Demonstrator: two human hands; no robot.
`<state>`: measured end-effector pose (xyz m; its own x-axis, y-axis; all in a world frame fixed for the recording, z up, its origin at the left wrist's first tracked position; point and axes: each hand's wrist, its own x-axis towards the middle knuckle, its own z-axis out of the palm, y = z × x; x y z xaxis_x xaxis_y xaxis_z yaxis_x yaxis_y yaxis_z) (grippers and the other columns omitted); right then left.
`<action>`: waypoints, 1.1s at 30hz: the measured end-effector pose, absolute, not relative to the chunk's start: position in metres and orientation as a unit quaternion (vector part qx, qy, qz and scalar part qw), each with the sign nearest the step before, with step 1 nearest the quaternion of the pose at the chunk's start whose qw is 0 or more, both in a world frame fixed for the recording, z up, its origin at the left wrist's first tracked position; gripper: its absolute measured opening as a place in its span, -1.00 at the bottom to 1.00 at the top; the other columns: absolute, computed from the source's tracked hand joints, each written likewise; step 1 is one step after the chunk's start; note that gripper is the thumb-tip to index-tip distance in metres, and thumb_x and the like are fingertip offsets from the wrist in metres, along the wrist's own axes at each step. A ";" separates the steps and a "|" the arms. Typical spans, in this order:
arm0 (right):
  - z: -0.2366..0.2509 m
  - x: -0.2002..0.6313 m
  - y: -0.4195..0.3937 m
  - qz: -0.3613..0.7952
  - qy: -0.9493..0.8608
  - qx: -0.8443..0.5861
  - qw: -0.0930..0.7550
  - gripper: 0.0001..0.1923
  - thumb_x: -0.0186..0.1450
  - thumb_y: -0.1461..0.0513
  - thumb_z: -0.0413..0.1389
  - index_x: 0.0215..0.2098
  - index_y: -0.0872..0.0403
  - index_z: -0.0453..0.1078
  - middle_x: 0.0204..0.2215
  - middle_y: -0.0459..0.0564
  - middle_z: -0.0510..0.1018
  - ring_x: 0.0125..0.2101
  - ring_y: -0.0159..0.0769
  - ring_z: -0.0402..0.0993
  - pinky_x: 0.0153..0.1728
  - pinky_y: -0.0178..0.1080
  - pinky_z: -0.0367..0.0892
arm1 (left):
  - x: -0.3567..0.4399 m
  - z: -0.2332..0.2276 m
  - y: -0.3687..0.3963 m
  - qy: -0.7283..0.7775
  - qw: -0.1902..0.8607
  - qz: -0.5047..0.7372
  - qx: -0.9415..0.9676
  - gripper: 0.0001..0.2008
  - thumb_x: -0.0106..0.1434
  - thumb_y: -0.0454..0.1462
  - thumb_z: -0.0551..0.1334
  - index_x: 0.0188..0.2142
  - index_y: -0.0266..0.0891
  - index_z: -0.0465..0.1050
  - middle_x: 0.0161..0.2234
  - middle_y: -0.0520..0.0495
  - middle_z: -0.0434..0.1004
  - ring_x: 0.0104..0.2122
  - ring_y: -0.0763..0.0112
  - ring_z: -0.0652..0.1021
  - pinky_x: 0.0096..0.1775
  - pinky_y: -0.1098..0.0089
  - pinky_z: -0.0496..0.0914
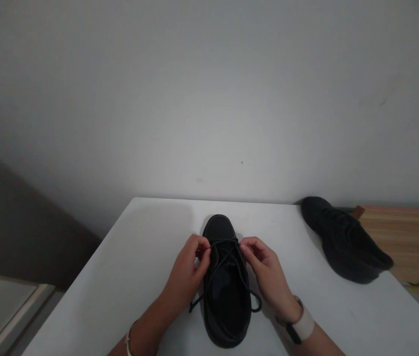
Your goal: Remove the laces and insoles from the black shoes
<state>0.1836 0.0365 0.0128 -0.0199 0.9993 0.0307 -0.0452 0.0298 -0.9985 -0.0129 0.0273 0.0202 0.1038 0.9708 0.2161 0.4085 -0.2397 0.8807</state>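
Working beside a bare wall (pixel 228 99), on a white table (pixel 146 252)
Have the black shoe (pixel 227 291) flat at centre, toe to the wall, and its likely mate, the second shoe (pixel 343 247), off right, untouched
Looks like lacing adjustment near the toe; probably calls next for an even pull both ways
Got left hand (pixel 187 264) and right hand (pixel 271 269) mirrored, forearms angled in, fingers curled
Seem to be pinching laces (pixel 224 241), thumb to index, either side; can't tell how firmly
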 end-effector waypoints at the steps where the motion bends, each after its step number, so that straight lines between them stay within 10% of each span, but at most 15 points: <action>1: 0.013 0.183 0.036 0.502 -0.505 -0.475 0.518 -0.70 0.28 -0.02 0.22 -0.32 0.04 0.44 -0.47 -0.12 0.45 -0.44 -0.34 0.34 -0.39 -0.29 0.28 | -0.012 0.020 0.027 0.518 0.328 0.424 0.667 -0.91 0.36 -0.28 0.04 -0.26 -0.20 0.29 -0.31 -0.02 0.39 -0.30 0.35 0.46 -0.21 0.34 0.35; 7: 0.013 0.180 0.031 0.457 -0.539 -0.446 0.549 -0.75 0.39 -0.01 0.10 -0.24 0.00 0.36 -0.26 -0.06 0.44 -0.21 -0.28 0.37 -0.16 -0.25 0.29 | -0.010 0.022 0.029 0.509 0.324 0.442 0.664 -0.90 0.38 -0.29 0.02 -0.24 -0.20 0.27 -0.31 -0.03 0.37 -0.28 0.36 0.45 -0.19 0.35 0.34; 33: 0.014 0.185 0.030 0.433 -0.529 -0.479 0.550 -0.76 0.37 0.01 0.12 -0.22 0.00 0.38 -0.32 -0.04 0.49 -0.31 -0.25 0.41 -0.26 -0.22 0.32 | -0.018 0.029 0.029 0.503 0.352 0.455 0.645 -0.87 0.41 -0.21 0.11 -0.25 -0.20 0.37 -0.29 -0.01 0.45 -0.23 0.37 0.47 -0.14 0.37 0.32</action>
<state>0.1849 0.0299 0.0141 0.0646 0.9837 0.1676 0.0315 0.1659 -0.9856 -0.0179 0.0292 0.0290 0.0796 0.9694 0.2323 0.3290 -0.2455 0.9119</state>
